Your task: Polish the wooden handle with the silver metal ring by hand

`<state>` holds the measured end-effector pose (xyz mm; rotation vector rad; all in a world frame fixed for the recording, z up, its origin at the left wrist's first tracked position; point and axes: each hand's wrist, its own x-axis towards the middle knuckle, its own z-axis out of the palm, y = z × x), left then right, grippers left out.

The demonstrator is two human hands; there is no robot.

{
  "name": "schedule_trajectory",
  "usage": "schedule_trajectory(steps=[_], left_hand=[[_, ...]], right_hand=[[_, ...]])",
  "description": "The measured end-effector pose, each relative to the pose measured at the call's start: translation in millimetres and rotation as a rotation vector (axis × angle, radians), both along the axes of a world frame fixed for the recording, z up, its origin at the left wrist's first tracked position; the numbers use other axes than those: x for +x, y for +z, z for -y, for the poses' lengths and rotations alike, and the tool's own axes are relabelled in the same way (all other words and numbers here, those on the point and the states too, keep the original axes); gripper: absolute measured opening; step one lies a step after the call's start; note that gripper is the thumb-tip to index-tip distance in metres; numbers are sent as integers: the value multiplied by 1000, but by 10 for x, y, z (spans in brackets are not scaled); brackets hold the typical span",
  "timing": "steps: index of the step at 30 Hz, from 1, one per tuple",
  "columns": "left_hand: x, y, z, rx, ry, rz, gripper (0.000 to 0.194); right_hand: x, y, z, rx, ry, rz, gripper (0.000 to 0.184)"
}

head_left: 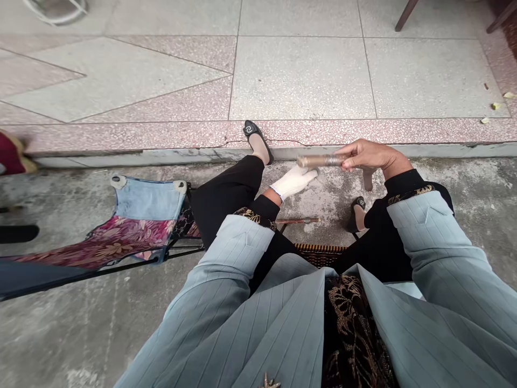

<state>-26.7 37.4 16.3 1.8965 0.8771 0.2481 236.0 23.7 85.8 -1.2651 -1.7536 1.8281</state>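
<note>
My right hand (365, 154) is closed round a wooden-handled tool (317, 161), its thick brown handle pointing left and wound with wire near my fingertips. A flat brownish piece (367, 180) hangs below that hand; whether it belongs to the tool I cannot tell. Just under the handle's left end is my left hand (294, 182) in a white glove, fingers stretched to the right and apart from the handle. Below the hands, a thin wooden stick (299, 221) with a bound section lies low between my legs.
A tiled step (302, 81) with a stone edge runs across ahead. On my left stands a folding chair (133, 231) of denim and floral cloth. A woven seat (321, 254) shows beneath me. Chair legs (406, 15) and leaf scraps (496, 106) are at the upper right.
</note>
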Motion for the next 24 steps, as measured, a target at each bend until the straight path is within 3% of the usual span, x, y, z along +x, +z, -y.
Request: schedule_trajectory(steps=[4, 7, 12, 15, 17, 20, 22, 24], left_hand=[[31, 69, 130, 13, -150, -30, 33], [38, 134, 173, 147, -224, -72, 34], [66, 76, 173, 254, -247, -197, 37], [50, 34, 150, 303, -260, -266, 36], [16, 44, 126, 324, -278, -271, 36], [-50, 98, 80, 331, -284, -200, 34], [-88, 125, 51, 269, -242, -104, 33], [-109, 122, 36, 156, -164, 11, 34]], right_hand=[[12, -60, -23, 47, -276, 97, 42], [-67, -164, -59, 79, -313, 340, 36], [-283, -255, -90, 224, -98, 846, 31], [-357, -263, -66, 200, 113, 993, 32], [-361, -270, -41, 104, 287, 960, 31], [-297, -248, -9, -90, 522, 664, 35], [-219, -183, 4, -128, 506, 393, 45], [-133, -81, 14, -66, 302, 181, 52]])
